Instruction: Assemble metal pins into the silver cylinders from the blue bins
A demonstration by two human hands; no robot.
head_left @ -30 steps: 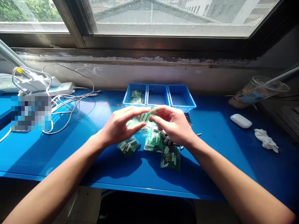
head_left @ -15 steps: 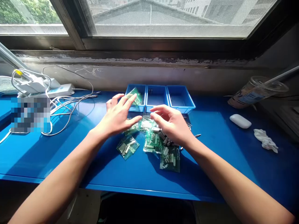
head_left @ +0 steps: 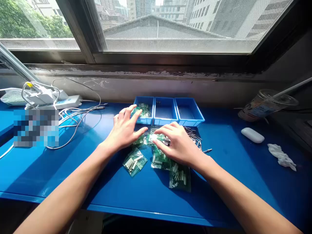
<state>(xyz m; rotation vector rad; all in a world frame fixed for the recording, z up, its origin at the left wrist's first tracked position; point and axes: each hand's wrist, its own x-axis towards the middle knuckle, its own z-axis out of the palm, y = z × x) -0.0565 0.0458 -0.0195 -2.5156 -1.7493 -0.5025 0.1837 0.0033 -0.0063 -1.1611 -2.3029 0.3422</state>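
Blue bench [head_left: 73,169] under a window, head view: your left hand [head_left: 124,130], fingers spread, hovers beside the left bin [head_left: 143,110] of bagged parts. Your right hand [head_left: 176,144] presses a small bag [head_left: 153,138] among the pile; next, likely pinch and lift it.

At centre frame, the left hand [head_left: 124,128] lies open and flat on the blue worktop [head_left: 73,169], while the right hand [head_left: 177,144] presses on green packets [head_left: 159,156]. Just above sit three blue bins [head_left: 168,112]; the leftmost holds packets.
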